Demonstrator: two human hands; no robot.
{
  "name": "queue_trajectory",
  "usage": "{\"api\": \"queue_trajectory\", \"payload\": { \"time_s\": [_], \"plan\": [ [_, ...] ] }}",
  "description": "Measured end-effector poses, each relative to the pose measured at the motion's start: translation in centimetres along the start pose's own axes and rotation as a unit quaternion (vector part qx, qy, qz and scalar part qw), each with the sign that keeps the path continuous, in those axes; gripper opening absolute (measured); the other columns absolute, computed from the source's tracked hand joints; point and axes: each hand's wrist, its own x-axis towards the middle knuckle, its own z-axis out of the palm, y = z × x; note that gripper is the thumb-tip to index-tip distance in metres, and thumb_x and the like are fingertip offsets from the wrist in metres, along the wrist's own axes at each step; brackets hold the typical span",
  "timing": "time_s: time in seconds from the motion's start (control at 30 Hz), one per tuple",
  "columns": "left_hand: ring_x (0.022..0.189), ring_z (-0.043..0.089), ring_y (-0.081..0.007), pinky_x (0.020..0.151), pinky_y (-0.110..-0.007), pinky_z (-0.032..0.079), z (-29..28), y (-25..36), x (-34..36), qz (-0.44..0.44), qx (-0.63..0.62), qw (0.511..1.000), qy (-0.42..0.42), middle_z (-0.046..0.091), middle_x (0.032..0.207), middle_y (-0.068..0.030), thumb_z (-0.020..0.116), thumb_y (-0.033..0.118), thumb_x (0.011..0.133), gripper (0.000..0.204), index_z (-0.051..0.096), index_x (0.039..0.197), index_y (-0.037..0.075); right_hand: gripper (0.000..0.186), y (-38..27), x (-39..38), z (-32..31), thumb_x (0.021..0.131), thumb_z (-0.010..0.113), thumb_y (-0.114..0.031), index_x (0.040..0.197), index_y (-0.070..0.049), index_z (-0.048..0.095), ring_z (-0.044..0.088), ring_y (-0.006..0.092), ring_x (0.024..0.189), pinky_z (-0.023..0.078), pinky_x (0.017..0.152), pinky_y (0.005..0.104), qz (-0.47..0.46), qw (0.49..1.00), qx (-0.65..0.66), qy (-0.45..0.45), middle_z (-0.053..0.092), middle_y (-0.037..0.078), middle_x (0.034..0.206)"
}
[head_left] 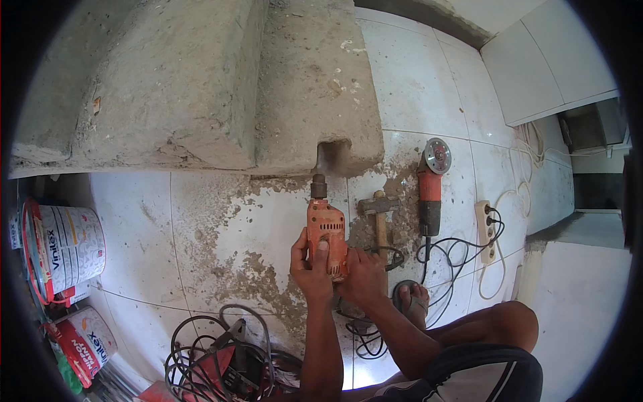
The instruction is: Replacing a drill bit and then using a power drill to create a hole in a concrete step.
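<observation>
An orange-red power drill (pixel 325 218) points away from me at the front edge of a concrete step (pixel 315 87). Its dark chuck (pixel 319 187) is just before a square notch (pixel 333 153) cut in that edge; the bit looks blurred there. My left hand (pixel 313 264) is wrapped round the drill's body from the left, thumb on top. My right hand (pixel 363 276) grips its rear from the right, where the handle is mostly hidden. Just right of the drill, a hammer (pixel 380 224) lies on the floor, its head toward the step.
An angle grinder (pixel 431 187) lies on the dusty tiles (pixel 281 221), right of the hammer. Beyond it is a white power strip (pixel 485 231) with black cables. Paint buckets (pixel 70 241) stand at left. Coiled black cable (pixel 191 348) lies near, at lower left. My sandalled foot (pixel 414 301) is close by.
</observation>
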Motion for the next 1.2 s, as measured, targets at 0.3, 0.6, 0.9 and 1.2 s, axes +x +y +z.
{"api": "queue_trajectory", "payload": {
  "time_s": [0.3, 0.6, 0.9, 1.2],
  "plan": [
    [0.113, 0.063, -0.0188, 0.096, -0.032, 0.053, 0.3, -0.4, -0.1, -0.006, -0.014, 1.000, 0.012, 0.063, 0.129, -0.0148, 0.069, 0.008, 0.096, 0.047, 0.053, 0.138, -0.006, 0.045, 0.1, 0.0, -0.6, 0.066, 0.083, -0.026, 0.098, -0.006, 0.060, 0.067, 0.0334, 0.088, 0.049, 0.083, 0.0462, -0.010, 1.000, 0.009, 0.012, 0.066, 0.012, 0.095],
    [0.108, 0.064, -0.0171, 0.093, -0.031, 0.054, -0.1, -0.8, 0.0, -0.003, 0.009, 1.000, 0.006, 0.064, 0.125, -0.0137, 0.069, 0.011, 0.096, 0.046, 0.055, 0.137, -0.005, 0.045, 0.4, 0.1, -0.1, 0.066, 0.085, -0.031, 0.096, -0.006, 0.061, 0.067, 0.0332, 0.085, 0.049, 0.079, 0.0466, -0.012, 0.999, 0.006, 0.030, 0.065, 0.012, 0.093],
    [0.109, 0.064, -0.0179, 0.093, -0.031, 0.054, -0.1, -1.0, 0.1, -0.018, -0.015, 1.000, 0.003, 0.064, 0.127, -0.0142, 0.070, 0.012, 0.096, 0.047, 0.054, 0.138, -0.004, 0.042, 0.3, 0.2, -0.7, 0.071, 0.082, -0.032, 0.096, -0.005, 0.061, 0.067, 0.0324, 0.086, 0.049, 0.081, 0.0447, -0.032, 0.999, -0.006, 0.016, 0.066, 0.012, 0.092],
    [0.108, 0.064, -0.0164, 0.091, -0.030, 0.055, 0.4, -1.0, -0.1, -0.001, -0.018, 1.000, 0.004, 0.064, 0.127, -0.0135, 0.070, 0.013, 0.097, 0.047, 0.054, 0.138, -0.004, 0.040, 0.6, 0.2, -0.4, 0.060, 0.082, -0.016, 0.090, -0.006, 0.057, 0.066, 0.0346, 0.079, 0.045, 0.074, 0.0449, -0.036, 0.997, -0.003, 0.065, 0.063, 0.013, 0.087]
  ]
}}
